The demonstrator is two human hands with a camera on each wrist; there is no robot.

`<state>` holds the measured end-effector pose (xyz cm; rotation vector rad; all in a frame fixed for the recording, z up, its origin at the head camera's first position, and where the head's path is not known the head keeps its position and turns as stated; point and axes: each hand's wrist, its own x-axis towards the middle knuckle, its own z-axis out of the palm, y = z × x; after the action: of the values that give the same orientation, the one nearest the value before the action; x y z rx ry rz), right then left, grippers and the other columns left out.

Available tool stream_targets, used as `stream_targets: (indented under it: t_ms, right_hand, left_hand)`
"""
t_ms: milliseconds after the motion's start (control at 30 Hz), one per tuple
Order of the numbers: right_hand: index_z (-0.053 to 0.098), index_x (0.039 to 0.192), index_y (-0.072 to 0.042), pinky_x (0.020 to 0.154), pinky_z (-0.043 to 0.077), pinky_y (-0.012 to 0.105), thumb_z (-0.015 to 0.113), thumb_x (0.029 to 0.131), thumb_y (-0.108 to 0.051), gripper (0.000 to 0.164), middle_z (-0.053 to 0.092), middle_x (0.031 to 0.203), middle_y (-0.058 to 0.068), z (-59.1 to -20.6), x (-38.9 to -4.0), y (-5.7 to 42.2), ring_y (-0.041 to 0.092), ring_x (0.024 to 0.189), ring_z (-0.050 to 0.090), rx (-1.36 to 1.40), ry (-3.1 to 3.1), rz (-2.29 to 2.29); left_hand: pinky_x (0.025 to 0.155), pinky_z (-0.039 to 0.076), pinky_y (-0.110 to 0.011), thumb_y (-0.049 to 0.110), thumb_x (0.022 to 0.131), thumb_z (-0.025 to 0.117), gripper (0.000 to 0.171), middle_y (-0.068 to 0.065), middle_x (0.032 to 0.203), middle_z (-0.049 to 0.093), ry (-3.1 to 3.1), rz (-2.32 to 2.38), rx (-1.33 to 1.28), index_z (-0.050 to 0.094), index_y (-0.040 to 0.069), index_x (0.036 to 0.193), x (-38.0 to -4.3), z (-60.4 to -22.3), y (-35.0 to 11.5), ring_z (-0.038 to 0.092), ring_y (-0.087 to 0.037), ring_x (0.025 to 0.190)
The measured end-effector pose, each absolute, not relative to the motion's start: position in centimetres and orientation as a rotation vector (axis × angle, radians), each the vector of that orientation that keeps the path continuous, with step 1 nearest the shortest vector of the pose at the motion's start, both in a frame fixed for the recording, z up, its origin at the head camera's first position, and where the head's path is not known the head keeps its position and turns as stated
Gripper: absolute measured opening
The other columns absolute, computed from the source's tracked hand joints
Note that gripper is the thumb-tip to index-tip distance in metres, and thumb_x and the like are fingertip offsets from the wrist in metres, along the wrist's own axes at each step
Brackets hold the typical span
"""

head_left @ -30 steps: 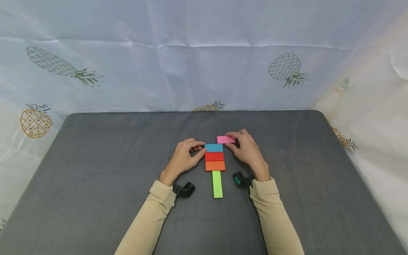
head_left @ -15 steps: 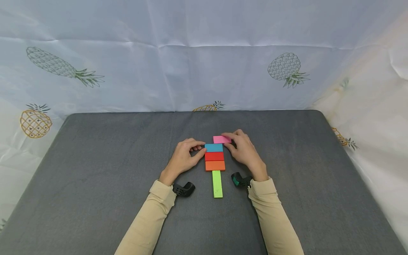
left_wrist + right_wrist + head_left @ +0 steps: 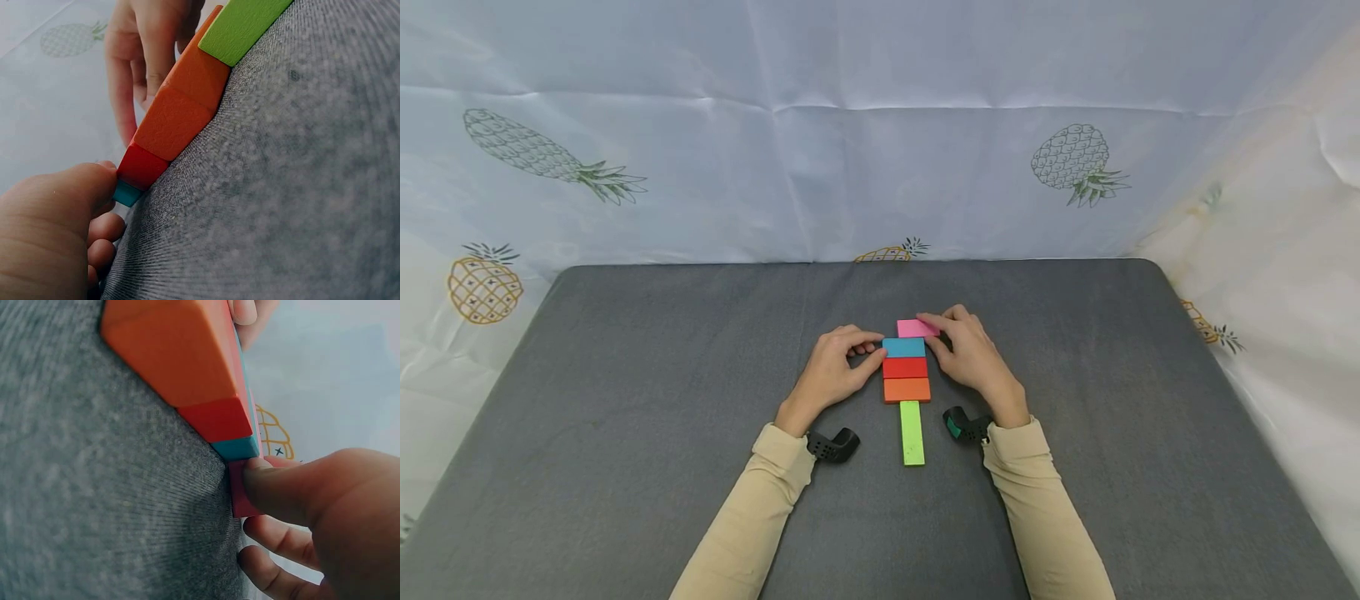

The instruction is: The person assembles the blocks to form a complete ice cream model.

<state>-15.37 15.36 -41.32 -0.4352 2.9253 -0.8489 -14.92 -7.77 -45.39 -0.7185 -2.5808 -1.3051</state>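
A short column of flat coloured blocks lies mid-table in the head view. From far to near come a pink block (image 3: 912, 328), a blue block (image 3: 903, 347), a red block (image 3: 905, 368) and an orange block (image 3: 907, 390), all crosswise. A green block (image 3: 912, 433) points lengthwise toward the person. With thumb and index finger my right hand (image 3: 973, 354) pinches the right part of the pink block, which sits shifted right of the blue one. My left hand (image 3: 835, 367) holds the blue block's left end between thumb and index fingertips.
The dark grey tabletop (image 3: 625, 433) surrounds the blocks. Behind its far edge hangs a pale curtain (image 3: 820, 183) printed with pineapples. A black wrist camera (image 3: 832, 447) is on the left wrist, another camera (image 3: 967, 423) on the right, both near the green block.
My right hand has slid the pink block leftward along the blue block's far side, reducing its overhang on the right. My left hand and the other blocks stay in place.
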Motion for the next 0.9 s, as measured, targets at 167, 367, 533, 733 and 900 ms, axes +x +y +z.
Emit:
stream_targets:
  t_ms: [167,367,533,733,900]
  right_hand:
    - [0.060,0.144,-0.011,0.082,0.047,0.046,0.063,0.101,-0.013,0.043,0.058,0.117,0.019,-41.3,-15.4,15.4,0.032,0.097,0.052,-0.450,2.921,-0.840]
    - [0.058,0.145,-0.006,0.079,0.045,0.041,0.060,0.102,-0.012,0.043,0.059,0.115,0.021,-41.4,-15.6,15.9,0.031,0.095,0.053,-0.501,2.888,-0.924]
    - [0.057,0.142,0.000,0.085,0.051,0.046,0.060,0.103,-0.012,0.042,0.059,0.117,0.023,-41.4,-15.8,16.5,0.031,0.097,0.057,-0.418,2.862,-1.030]
    - [0.063,0.135,-0.001,0.089,0.052,0.050,0.063,0.102,-0.016,0.036,0.059,0.117,0.022,-41.6,-15.8,16.5,0.033,0.101,0.058,-0.322,2.868,-1.001]
    - [0.065,0.134,-0.003,0.088,0.052,0.050,0.064,0.102,-0.016,0.035,0.057,0.115,0.021,-41.6,-15.7,16.3,0.033,0.100,0.058,-0.336,2.873,-1.002]
  left_hand:
    - [0.075,0.053,-0.031,0.015,0.093,0.075,0.020,-0.008,0.088,0.071,-2.577,-1.303,-0.720,0.078,0.004,0.109,-14.9,-45.4,-7.8,0.061,-0.018,0.080]
    - [0.074,0.053,-0.030,0.015,0.093,0.075,0.019,-0.008,0.087,0.070,-2.572,-1.302,-0.723,0.078,0.003,0.108,-14.8,-45.2,-7.8,0.061,-0.018,0.080]
    - [0.075,0.053,-0.030,0.015,0.093,0.075,0.019,-0.008,0.087,0.070,-2.578,-1.305,-0.718,0.078,0.003,0.108,-14.9,-45.3,-7.7,0.061,-0.018,0.080]
    - [0.075,0.053,-0.031,0.015,0.093,0.075,0.020,-0.008,0.088,0.070,-2.586,-1.305,-0.714,0.078,0.003,0.109,-14.9,-45.4,-7.7,0.061,-0.018,0.080]
    - [0.075,0.053,-0.030,0.015,0.093,0.075,0.020,-0.008,0.088,0.070,-2.587,-1.296,-0.716,0.078,0.003,0.109,-14.8,-45.3,-7.8,0.061,-0.018,0.080]
